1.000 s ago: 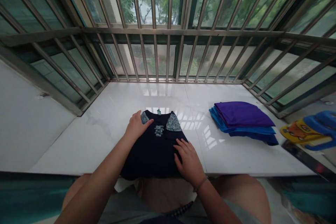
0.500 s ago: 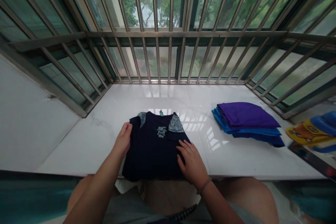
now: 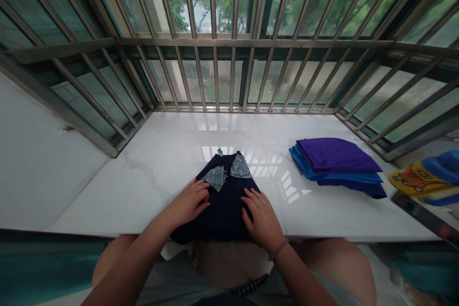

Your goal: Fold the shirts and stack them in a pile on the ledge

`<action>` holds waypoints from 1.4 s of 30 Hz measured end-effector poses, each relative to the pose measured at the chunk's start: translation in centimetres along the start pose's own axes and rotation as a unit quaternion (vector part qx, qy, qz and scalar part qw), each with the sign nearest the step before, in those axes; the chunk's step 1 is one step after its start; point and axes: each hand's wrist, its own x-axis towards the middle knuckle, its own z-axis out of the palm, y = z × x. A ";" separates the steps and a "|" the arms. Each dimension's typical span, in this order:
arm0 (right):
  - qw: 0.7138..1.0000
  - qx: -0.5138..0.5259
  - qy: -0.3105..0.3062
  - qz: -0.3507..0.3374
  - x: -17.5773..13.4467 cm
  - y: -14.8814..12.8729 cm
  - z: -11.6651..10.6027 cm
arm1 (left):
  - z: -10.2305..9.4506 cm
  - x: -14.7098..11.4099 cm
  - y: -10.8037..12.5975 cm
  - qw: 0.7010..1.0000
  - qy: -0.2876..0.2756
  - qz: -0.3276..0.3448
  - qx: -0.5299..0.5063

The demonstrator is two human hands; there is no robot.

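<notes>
A dark navy shirt (image 3: 222, 215) lies on the white ledge, its lower end reaching the front edge. Both of its paisley-patterned sleeves are folded inward over the body, and a small tag shows at the collar. My left hand (image 3: 191, 201) rests on the shirt's left side, fingers stretched out by the folded sleeve. On the right side of the cloth my right hand (image 3: 260, 215) lies with its fingers spread. Neither hand grips the fabric.
A stack of folded cloths (image 3: 337, 158), purple on top of blue ones, sits to the right on the white ledge (image 3: 143, 177). A yellow and blue object (image 3: 423, 177) stands at the far right beside a dark flat item. Metal bars (image 3: 247, 43) line the window behind.
My left hand has brought the shirt's left sleeve inward across the body and now lies open on that side. My right hand has stayed on the right side.
</notes>
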 end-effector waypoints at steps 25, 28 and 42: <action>1.000 0.003 0.002 -0.003 0.0 -0.3 -0.3 | 3.7 9.6 -0.2 0.957 0.087 -0.222 0.166; 1.000 0.005 0.006 -0.004 0.0 -0.2 -0.2 | 2.6 9.7 -0.5 0.957 0.112 -0.234 0.127; 1.000 -0.008 -0.003 -0.011 2.1 -0.2 -1.7 | -2.7 7.3 -2.8 0.935 0.182 -0.305 0.007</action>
